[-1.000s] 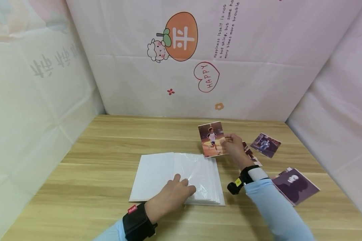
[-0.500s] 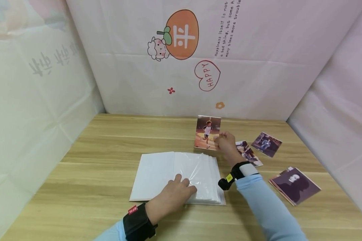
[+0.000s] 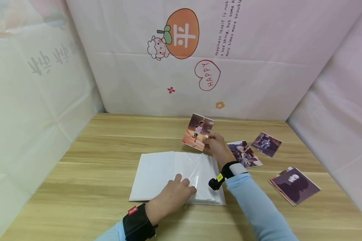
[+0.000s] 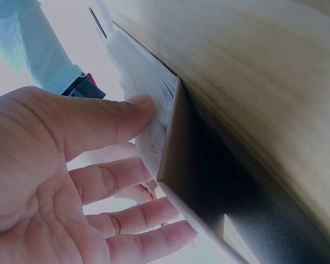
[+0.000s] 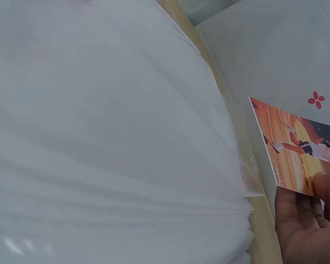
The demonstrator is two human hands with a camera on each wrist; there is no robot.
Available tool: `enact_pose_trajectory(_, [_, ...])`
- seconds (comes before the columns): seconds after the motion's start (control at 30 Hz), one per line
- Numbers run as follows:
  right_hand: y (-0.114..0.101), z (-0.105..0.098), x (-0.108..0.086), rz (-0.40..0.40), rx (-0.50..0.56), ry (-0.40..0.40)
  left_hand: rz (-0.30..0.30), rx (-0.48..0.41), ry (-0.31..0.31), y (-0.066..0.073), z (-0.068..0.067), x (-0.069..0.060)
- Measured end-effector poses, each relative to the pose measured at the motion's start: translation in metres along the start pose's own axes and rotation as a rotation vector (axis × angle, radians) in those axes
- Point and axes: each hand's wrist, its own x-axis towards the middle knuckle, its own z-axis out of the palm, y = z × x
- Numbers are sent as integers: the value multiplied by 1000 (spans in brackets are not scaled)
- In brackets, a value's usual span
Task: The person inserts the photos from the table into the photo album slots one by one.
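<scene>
An album with clear-sleeved white pages (image 3: pixel 157 175) lies open on the wooden table. The left hand (image 3: pixel 173 194) rests on it with spread fingers; in the left wrist view the thumb of that hand (image 4: pixel 71 165) lies against the page edges (image 4: pixel 148 93), fingers extended along the cover. Above the album's far right corner, the right hand (image 3: pixel 217 147) pinches a photo of a runner (image 3: pixel 198 131) by its lower right edge, tilted. The right wrist view shows the thumb of the right hand (image 5: pixel 308 225) on the front of the photo (image 5: pixel 289 146) and fingers behind it, beside the page sleeves (image 5: pixel 126 110).
Right of the right hand lie a photo (image 3: pixel 245 155) and another photo (image 3: pixel 266 144) farther back. A small stack of photos (image 3: pixel 295 185) sits nearer on the right. White printed cloth (image 3: pixel 132 83) stands behind the table (image 3: pixel 84 187) and along both sides.
The right hand has moved left with the runner photo, which has turned clockwise and now leans right at the top. More of the photo beside that hand shows. The left hand has stayed on the album.
</scene>
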Motion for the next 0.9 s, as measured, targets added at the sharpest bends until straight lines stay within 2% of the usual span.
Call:
enact_pose_trajectory(0.2, [5,10,1,11,-33,-31,-11,11,-19,-1,-2,-1])
enact_pose_trajectory(0.43, [6,7,3,46,-213,-54,-10,3,-5,0,-3,-2])
enact_pose_trajectory(0.57, [6,3,5,83,-273,-64,-8,3,7,2,-2,-3])
enact_pose_trajectory(0.77, [7,2,6,9,-372,-97,-11,-5,-10,3,-1,-1])
enact_pose_trajectory(0.9, [9,1,5,-55,-410,-168,-6,-20,-45,2,-2,1])
